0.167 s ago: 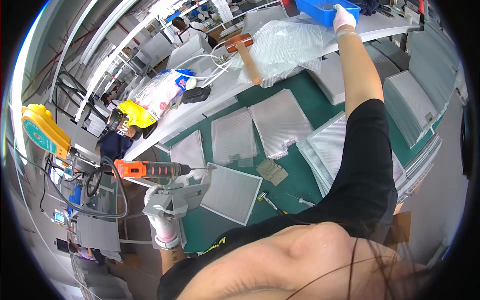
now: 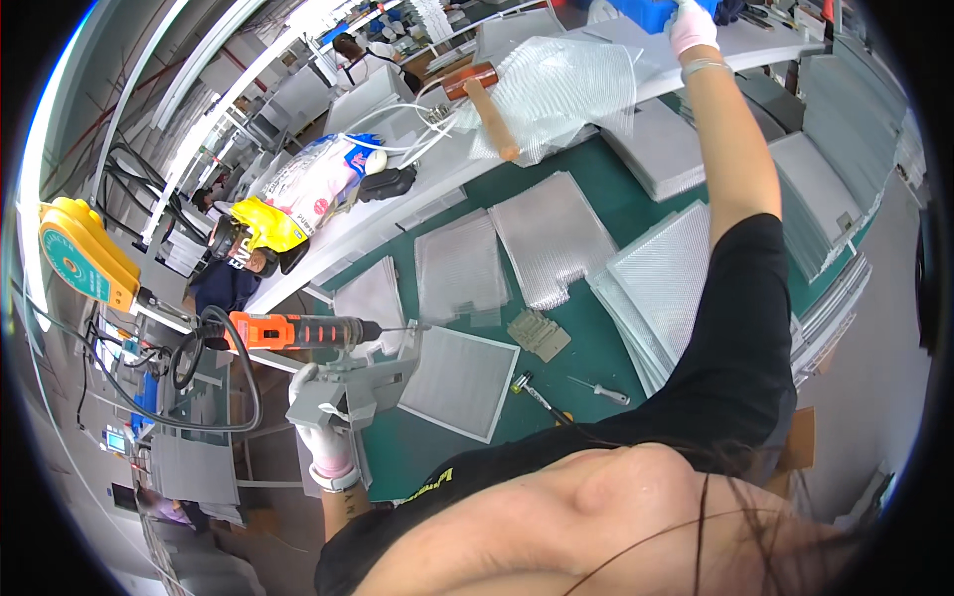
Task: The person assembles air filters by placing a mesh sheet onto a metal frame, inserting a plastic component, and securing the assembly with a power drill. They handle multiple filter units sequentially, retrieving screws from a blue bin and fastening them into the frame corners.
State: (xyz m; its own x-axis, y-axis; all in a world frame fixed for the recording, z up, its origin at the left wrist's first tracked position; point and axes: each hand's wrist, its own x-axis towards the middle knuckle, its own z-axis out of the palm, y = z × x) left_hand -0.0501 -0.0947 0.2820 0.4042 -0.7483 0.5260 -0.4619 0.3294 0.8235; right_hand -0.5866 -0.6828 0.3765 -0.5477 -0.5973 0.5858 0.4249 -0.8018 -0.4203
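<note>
Green table, white shelf behind it. Mesh panel lies on the table. Blue bin on the shelf, cut off by the frame; right hand at it, can't tell if gripping. Driver hangs just above the bracket, which the left hand clamps beside the panel. Risks: loose left fingers could drop the bracket; a swinging driver could scratch the panel; an overreaching right arm could tip the bin.
</note>
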